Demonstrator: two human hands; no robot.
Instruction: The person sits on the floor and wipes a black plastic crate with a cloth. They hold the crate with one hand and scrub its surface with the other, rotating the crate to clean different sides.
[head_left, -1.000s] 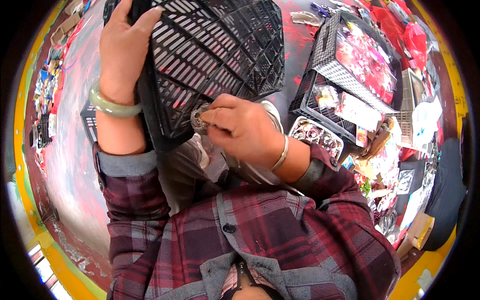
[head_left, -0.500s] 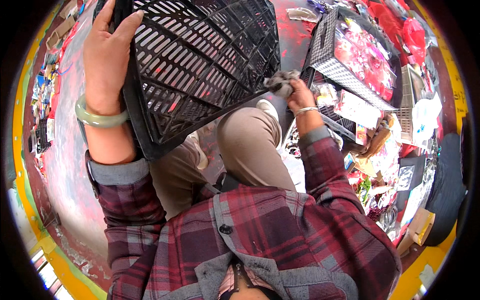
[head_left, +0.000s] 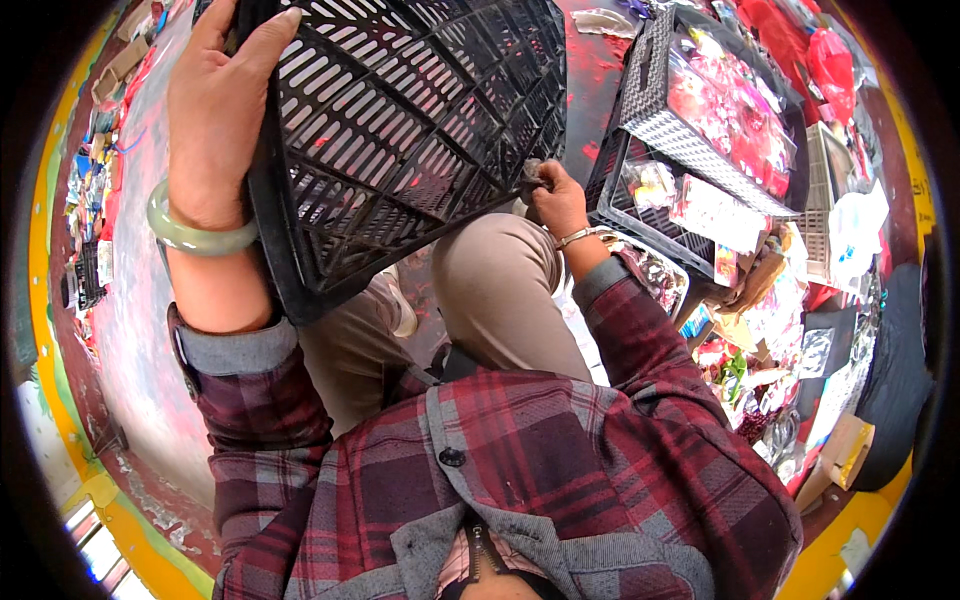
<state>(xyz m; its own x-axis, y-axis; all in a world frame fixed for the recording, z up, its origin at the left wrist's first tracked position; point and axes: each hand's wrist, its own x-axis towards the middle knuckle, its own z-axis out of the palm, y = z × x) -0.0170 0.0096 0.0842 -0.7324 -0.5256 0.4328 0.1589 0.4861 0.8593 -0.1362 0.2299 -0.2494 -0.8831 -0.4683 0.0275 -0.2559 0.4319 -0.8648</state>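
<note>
A large black slatted plastic crate point(head_left: 390, 130) is tilted up in front of my knees. My left hand point(head_left: 222, 100), with a pale green bangle at the wrist, grips the crate's left rim, its thumb over the edge. Against the crate's lower right side, my right hand point(head_left: 558, 200) is closed on a crumpled grey cloth point(head_left: 534, 174). Only a small part of the cloth shows past the fingers.
On the right stands a grey woven-pattern basket point(head_left: 650, 75) full of clear-wrapped red and pink items. Below it a black crate point(head_left: 620, 190) holds packets. Loose packaging and cardboard point(head_left: 840, 455) lie at the right. More small goods point(head_left: 90, 170) line the far left.
My right hand has moved left and slightly down, bringing the grey cloth against the crate's side. The crate has shifted a little to the right; my left hand keeps its grip.
</note>
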